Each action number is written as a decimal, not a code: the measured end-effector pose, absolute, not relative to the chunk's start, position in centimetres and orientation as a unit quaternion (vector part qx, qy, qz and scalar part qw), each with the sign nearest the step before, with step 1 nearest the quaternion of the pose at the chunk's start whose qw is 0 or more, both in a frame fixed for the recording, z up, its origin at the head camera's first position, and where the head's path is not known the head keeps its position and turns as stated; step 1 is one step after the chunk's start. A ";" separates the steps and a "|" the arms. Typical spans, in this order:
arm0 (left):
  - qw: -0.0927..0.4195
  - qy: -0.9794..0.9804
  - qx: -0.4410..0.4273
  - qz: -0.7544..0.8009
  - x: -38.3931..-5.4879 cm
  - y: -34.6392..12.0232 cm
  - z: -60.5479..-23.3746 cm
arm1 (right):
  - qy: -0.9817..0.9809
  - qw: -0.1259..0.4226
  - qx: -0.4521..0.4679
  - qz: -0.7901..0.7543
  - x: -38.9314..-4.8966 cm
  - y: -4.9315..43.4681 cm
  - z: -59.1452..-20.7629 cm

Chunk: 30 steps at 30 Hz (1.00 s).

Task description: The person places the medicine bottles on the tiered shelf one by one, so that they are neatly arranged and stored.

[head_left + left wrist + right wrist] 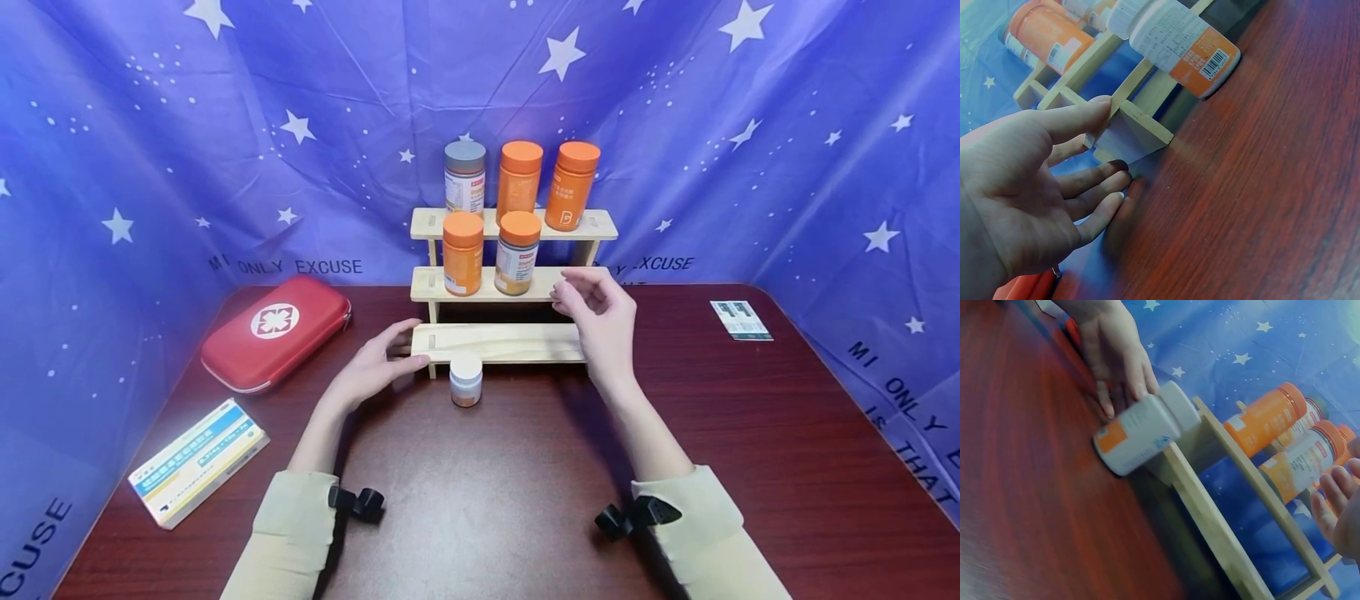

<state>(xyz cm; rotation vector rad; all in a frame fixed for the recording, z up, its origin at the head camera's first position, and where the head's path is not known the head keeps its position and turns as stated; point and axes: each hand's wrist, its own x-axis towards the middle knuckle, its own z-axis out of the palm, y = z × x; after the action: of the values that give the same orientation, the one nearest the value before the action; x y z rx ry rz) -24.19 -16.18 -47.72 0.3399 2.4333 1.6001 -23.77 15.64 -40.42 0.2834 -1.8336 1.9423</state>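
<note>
A three-tier wooden stand (510,343) is at the middle of the table's far side. My left hand (372,367) grips the left end of its lowest tier, thumb at the front edge. My right hand (606,325) is by the right end of the middle tier, fingers loosely bent, holding nothing. An orange bottle (462,258) and a grey, orange-capped bottle (517,258) stand on the middle tier. The top tier bears a grey-capped bottle (465,179) and two orange bottles (519,179). In front of the lowest tier, a small white bottle (466,383) stands upright on the table.
On the left lie a red zipped case (300,333) with a white cross emblem and a blue-and-white medicine box (198,462). A small printed packet (741,320) lies at the far right. Behind the stand hangs a blue star-patterned cloth (360,108).
</note>
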 end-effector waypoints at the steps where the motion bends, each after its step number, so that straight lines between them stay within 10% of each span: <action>1: 0.104 0.826 0.116 0.542 -24.2 -16.2 -47.7 | -0.666 0.219 0.103 0.706 -23.5 15.5 -40.5; 17: 0.101 0.832 0.113 0.534 -24.3 -16.3 -47.6 | -0.743 0.047 0.143 0.653 -22.7 14.1 -42.7; 30: 0.105 0.830 0.109 0.537 -24.1 -16.3 -47.6 | -0.800 0.011 0.185 0.571 -21.5 11.6 -44.2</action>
<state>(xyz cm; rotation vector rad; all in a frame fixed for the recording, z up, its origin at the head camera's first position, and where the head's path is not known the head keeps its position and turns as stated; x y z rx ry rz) -24.10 -16.28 -47.60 0.3207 2.4470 1.5828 -21.46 11.60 -44.16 0.5759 -2.4936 1.7822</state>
